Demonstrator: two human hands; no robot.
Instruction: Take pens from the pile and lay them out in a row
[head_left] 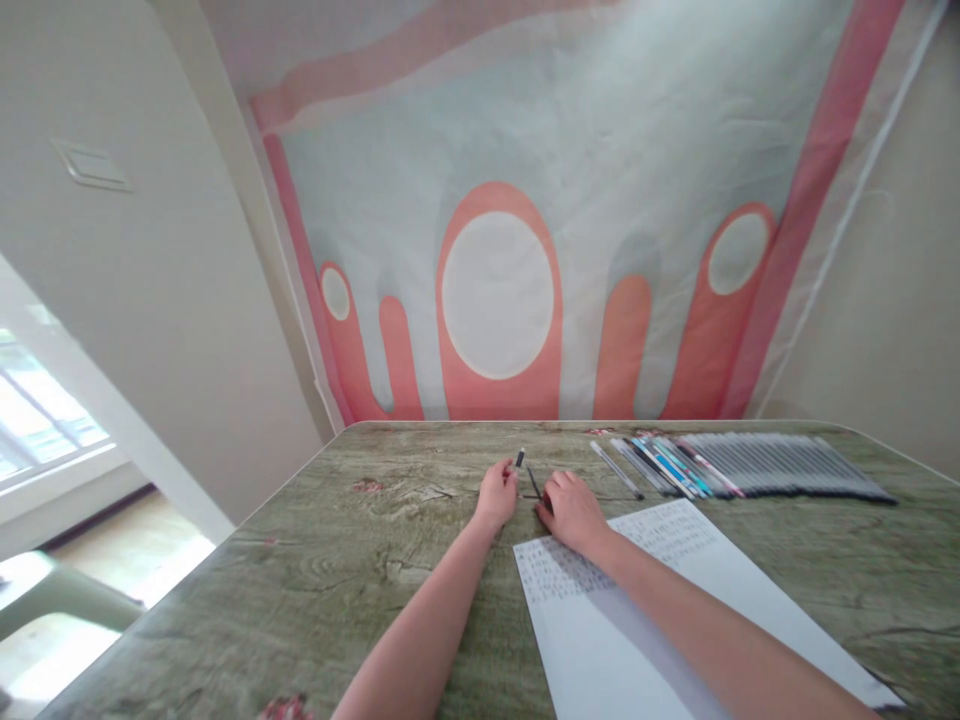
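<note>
My left hand (499, 496) is over the wooden-looking table, its fingers pinched on a short black-and-white pen piece (520, 458), perhaps a cap. Just to the right, my right hand (573, 508) is closed, with fingers curled down near the table top. A thin dark pen (533, 482) slants up from its fingertips, leaning toward the left hand. The exact grip on it is partly hidden. Beneath the right wrist and forearm lies a white sheet of paper (637, 640) with rows of handwriting across its top.
A long row of pens (780, 465) lies side by side at the back right, with blue and white ones at its left end. One pen (616, 470) lies slightly apart. The table's (315, 560) far edge meets a wall with a pink and grey covering.
</note>
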